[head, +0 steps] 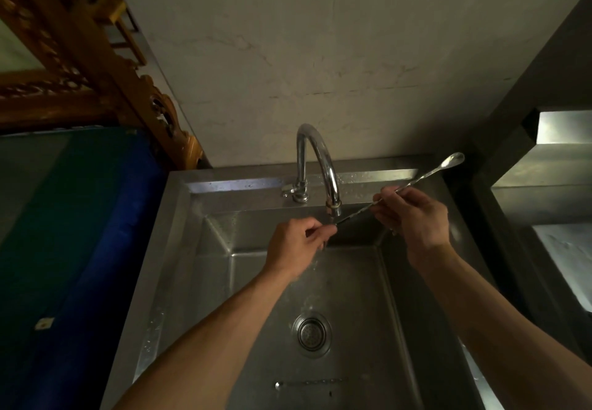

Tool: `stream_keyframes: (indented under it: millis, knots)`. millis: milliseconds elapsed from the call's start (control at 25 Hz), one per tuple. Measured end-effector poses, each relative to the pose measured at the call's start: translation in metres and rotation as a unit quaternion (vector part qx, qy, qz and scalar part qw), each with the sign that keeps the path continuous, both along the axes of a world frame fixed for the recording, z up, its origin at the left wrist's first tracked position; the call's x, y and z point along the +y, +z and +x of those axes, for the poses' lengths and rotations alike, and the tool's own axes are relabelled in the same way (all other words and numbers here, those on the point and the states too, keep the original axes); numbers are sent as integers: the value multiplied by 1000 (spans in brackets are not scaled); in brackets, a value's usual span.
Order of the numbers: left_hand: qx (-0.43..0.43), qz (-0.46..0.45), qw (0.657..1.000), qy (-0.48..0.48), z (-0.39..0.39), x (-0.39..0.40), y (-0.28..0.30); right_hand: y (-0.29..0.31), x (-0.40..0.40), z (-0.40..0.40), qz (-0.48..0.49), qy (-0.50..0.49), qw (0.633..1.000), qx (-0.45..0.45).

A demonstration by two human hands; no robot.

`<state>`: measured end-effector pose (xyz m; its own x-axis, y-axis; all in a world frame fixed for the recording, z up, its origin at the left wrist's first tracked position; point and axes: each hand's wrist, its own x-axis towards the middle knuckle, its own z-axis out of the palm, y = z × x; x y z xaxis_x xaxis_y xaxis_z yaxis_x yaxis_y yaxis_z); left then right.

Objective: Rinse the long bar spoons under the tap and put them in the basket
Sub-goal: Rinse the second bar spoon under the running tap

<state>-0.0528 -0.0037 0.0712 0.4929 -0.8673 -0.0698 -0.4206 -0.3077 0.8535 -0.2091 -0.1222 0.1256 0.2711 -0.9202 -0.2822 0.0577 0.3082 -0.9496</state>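
A person stands at a stainless steel sink [205, 281], seen from above with both bare forearms reaching in over the basin. A curved chrome tap [315, 166] rises from the back ledge of the sink and arches forward, its spout ending over the far end of the basin.

Both hands hold one long bar spoon [413, 182], which runs on a slant just beneath the tap's spout. The left hand [296, 246], just left of and below the spout, has its fingers curled in and pinches the lower, dark end of the spoon's thin twisted stem. The right hand [413, 217], to the right of the spout, pinches the stem nearer its middle between thumb and fingertips. The spoon's small shiny bowl points up and away, well to the right of the tap and above the sink's back ledge.

A faint trickle of water seems to fall from the spout past the left hand's fingers, though it is hard to make out in the dim light. Below the tap, in the floor of the basin, sits a round metal drain [311, 334]. A plain pale wall [320, 41] rises behind the tap. To the left of the tap are a blue surface [96, 233] and a carved wooden frame [96, 66].
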Motion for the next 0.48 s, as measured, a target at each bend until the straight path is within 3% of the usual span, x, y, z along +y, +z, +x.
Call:
stream_keyframes:
  millis: [80, 240, 360, 480]
  knots:
    - [39, 17, 999, -19, 0, -1, 0, 1, -1, 1, -7, 0, 1000, -1]
    - [239, 11, 971, -22, -5, -7, 5, 2, -6, -3, 2, -6, 1000, -22]
    - [268, 18, 963, 21, -7, -13, 4, 1, -7, -6, 9, 18, 999, -47]
    - [235, 6, 970, 64, -5, -14, 5, -2, -4, -5, 6, 57, 997, -60]
